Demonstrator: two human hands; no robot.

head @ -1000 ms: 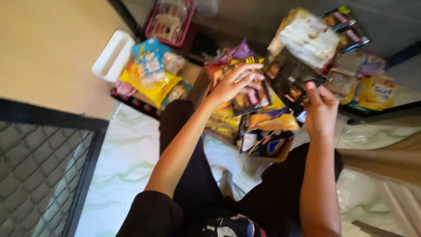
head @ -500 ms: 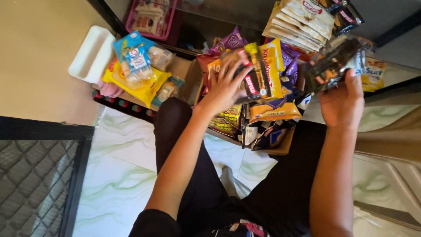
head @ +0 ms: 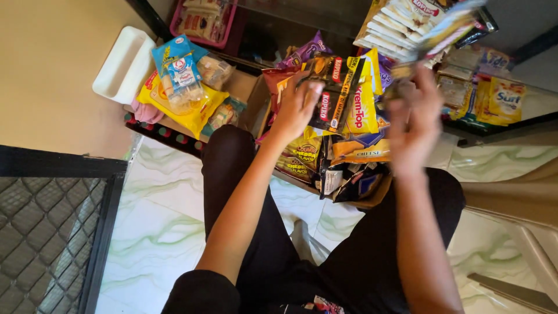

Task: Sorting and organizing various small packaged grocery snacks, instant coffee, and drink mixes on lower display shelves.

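- Head view, left to right: white rectangular plastic tray point(head: 123, 63) lies flat at the tan wall, long axis running up-right.
- Just right of it, glossy yellow plastic bag point(head: 181, 103) with a blue-and-white crinkly pouch point(head: 179, 68) on top; pink plastic basket point(head: 204, 22) of packets above them.
- Left hand point(head: 295, 107) reaches forward, fingers spread and pressed on a dark glossy snack packet point(head: 330, 96). Packet's long axis is near vertical, tilted slightly right at the top; red label strip runs along its length.
- That packet stands in a brown cardboard box point(head: 253, 103) packed with foil packets; box sits on pale green-veined marble floor between the knees.
- Beside it, yellow foil packet point(head: 361, 99), upright, same axis. Below, orange-and-navy packet point(head: 361, 148) lies across, long axis horizontal.
- Right hand point(head: 414, 125) raised above the box, motion-blurred, closed on a blurred flat strip of sachets point(head: 450, 28) that points up-right.
- Hands are apart, each on its own packet.
- Far right: yellow detergent sachets point(head: 504, 99) on a dark shelf; stack of white flat packets point(head: 390, 26) above.
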